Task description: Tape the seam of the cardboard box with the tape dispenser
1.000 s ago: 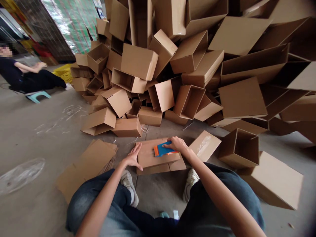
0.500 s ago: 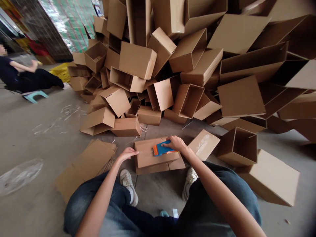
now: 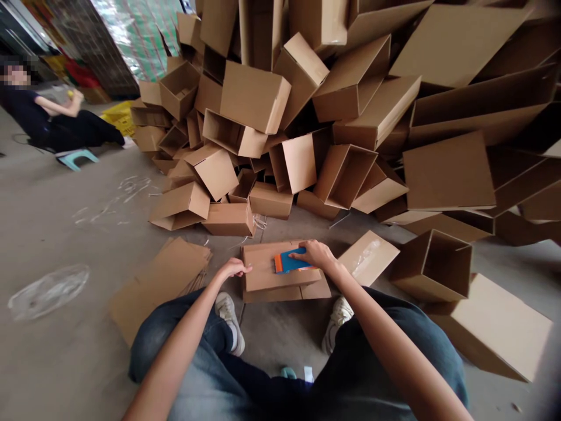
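A flattened cardboard box (image 3: 267, 275) lies on the concrete floor between my feet. My right hand (image 3: 316, 255) holds a blue and orange tape dispenser (image 3: 288, 262) pressed onto the top of that box. My left hand (image 3: 234, 269) hovers at the box's left edge with its fingers curled, holding nothing. My knees in jeans fill the bottom of the view.
A tall heap of assembled open cardboard boxes (image 3: 342, 111) rises ahead and to the right. Flat cardboard sheets (image 3: 162, 280) lie at the left, a clear plastic wrap (image 3: 48, 289) further left. An open box (image 3: 432, 266) stands at the right. Another person (image 3: 48, 120) sits at far left.
My left hand has lifted off the box's left side and curled shut beside it. My right hand stays on the tape dispenser. The view has tilted slightly.
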A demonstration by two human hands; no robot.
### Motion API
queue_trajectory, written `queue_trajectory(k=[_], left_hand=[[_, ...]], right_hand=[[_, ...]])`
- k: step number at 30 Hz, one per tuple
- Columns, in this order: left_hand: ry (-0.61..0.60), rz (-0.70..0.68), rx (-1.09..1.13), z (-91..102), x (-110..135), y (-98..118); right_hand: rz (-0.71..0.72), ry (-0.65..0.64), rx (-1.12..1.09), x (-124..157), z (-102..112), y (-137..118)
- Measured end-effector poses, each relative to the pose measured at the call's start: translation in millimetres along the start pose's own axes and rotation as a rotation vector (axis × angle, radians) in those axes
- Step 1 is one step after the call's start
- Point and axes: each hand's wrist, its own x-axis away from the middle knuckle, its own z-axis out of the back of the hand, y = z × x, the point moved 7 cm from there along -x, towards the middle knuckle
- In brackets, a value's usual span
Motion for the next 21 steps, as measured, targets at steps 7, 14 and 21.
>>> queue_trajectory(k=[7,14,21], left_hand=[[0.007,-0.077,0.088,-10.8,-4.4,-3.6],[0.030,-0.143,0.149,-13.3,-14.2,-5.8],[-0.010,-0.224,0.083,-17.0,-1.6,10.5]], right_hand=[[-0.014,0.015,-0.006,1.0,0.0,0.8],[-0.025,0.036,0.000,2.5,3.5,-1.4],[-0.012,0.054,-0.021,2.1,-0.3,-0.2]])
